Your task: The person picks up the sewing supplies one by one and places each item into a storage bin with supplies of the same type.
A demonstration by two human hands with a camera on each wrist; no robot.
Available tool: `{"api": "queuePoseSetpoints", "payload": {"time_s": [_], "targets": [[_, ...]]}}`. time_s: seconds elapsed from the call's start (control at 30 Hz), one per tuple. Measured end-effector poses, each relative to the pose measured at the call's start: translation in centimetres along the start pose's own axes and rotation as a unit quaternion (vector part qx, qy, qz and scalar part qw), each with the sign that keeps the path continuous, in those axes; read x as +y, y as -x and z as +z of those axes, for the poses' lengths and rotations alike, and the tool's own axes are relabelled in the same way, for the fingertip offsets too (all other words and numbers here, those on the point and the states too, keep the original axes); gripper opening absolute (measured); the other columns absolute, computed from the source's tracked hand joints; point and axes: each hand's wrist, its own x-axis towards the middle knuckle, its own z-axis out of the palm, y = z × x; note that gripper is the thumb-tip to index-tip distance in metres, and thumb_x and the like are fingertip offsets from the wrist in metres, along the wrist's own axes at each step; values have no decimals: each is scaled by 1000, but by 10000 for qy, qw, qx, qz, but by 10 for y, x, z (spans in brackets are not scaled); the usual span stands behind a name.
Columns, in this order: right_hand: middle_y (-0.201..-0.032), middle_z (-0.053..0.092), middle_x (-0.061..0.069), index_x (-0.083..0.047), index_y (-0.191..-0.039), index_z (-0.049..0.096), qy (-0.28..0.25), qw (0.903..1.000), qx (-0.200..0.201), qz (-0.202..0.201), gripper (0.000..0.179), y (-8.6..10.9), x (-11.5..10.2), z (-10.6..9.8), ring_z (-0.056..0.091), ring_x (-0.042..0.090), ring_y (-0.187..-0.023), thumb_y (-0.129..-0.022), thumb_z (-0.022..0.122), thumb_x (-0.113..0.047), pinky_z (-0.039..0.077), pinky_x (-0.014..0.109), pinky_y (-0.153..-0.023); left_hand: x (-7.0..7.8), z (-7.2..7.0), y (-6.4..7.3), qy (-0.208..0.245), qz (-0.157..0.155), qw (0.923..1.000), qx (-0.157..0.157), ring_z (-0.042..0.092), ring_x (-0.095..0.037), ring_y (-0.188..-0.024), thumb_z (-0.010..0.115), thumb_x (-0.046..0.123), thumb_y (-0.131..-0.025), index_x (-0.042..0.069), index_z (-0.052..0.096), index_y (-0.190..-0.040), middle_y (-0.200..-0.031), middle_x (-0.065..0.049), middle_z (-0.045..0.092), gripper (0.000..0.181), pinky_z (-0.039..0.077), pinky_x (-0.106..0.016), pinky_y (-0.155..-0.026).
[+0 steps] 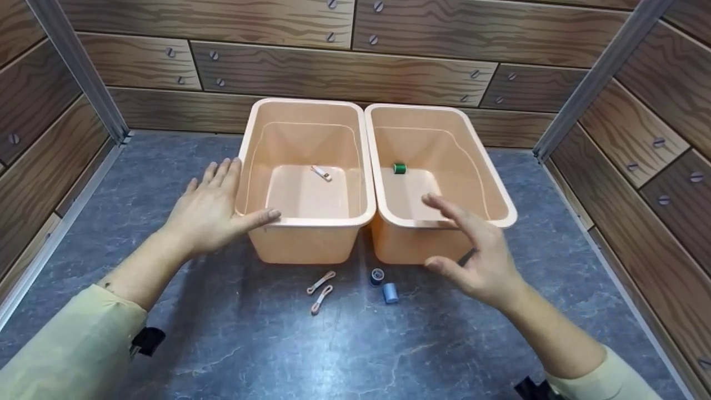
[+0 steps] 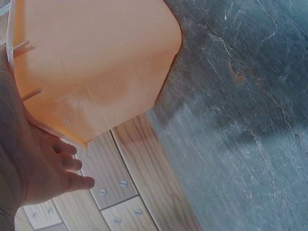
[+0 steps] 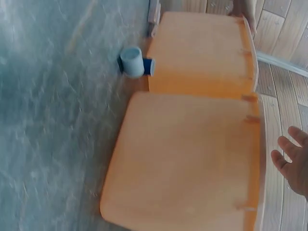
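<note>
My left hand (image 1: 208,216) rests at the left rim of the left peach bin (image 1: 305,244), its fingers straight and its thumb over the front corner. Over the front of the right peach bin (image 1: 411,247) is my right hand (image 1: 480,258), fingers spread and holding nothing. A small green thread spool (image 1: 399,168) lies inside the right bin. Inside the left one is a small whitish bundle (image 1: 321,174). In front of the bins stand a dark blue spool (image 1: 377,276) and a light blue spool (image 1: 390,293). Two looped pale pink cord bundles (image 1: 321,282) lie left of them.
The bins stand side by side on a blue-grey marbled tabletop (image 1: 266,344). Wood-patterned panels (image 1: 344,69) close off the back and both sides, with metal posts (image 1: 602,75) at the corners.
</note>
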Motion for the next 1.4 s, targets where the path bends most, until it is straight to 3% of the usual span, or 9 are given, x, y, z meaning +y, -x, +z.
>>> {"api": "queuePoseSetpoints", "payload": {"time_s": [0.2, 0.6, 0.9, 1.13, 1.4], "targets": [[-139, 68, 18, 3, -147, 59, -320, 9990, -180, -236, 81, 2, -4, 19, 66, 25, -127, -94, 79, -54, 47, 31, -112, 1, 0, -1, -32, -4, 10000, -18, 11, -52, -158, 44, 92, -89, -7, 8, -167, -171, -33, 15, 131, 15, -73, -123], [-135, 70, 15, 2, -146, 60, -846, 9927, -648, -568, 70, 5, -8, 52, 68, 28, -123, -94, 84, -38, 55, 32, -103, 1, -1, -2, 3, -59, 10000, -54, 10, -52, -158, 43, 92, -88, -6, 6, -167, -171, -34, 14, 132, 14, -72, -123], [-132, 72, 9, -2, -144, 63, -1348, 9858, -1001, -10, 68, 15, -5, 75, 70, 30, -118, -83, 93, -15, 55, 34, -103, 2, 0, -3, 10, -27, 10000, -41, 11, -53, -158, 44, 92, -89, -6, 7, -167, -170, -35, 15, 131, 16, -72, -123], [-129, 74, 7, -9, -142, 67, -1530, 9797, -1228, 410, 65, 21, 2, 93, 71, 26, -115, -82, 93, -11, 56, 33, -100, 0, 2, -2, 21, -19, 10000, 10, 12, -53, -158, 45, 92, -88, -7, 9, -167, -170, -35, 17, 132, 16, -71, -123], [-120, 76, 2, -11, -137, 71, -1717, 9712, -1389, 893, 58, 24, 7, 109, 72, 27, -110, -83, 93, -13, 60, 42, -92, -1, 2, 0, 94, -71, 9999, 9, 12, -53, -158, 45, 93, -87, -7, 9, -167, -170, -34, 15, 133, 16, -70, -124]]}}
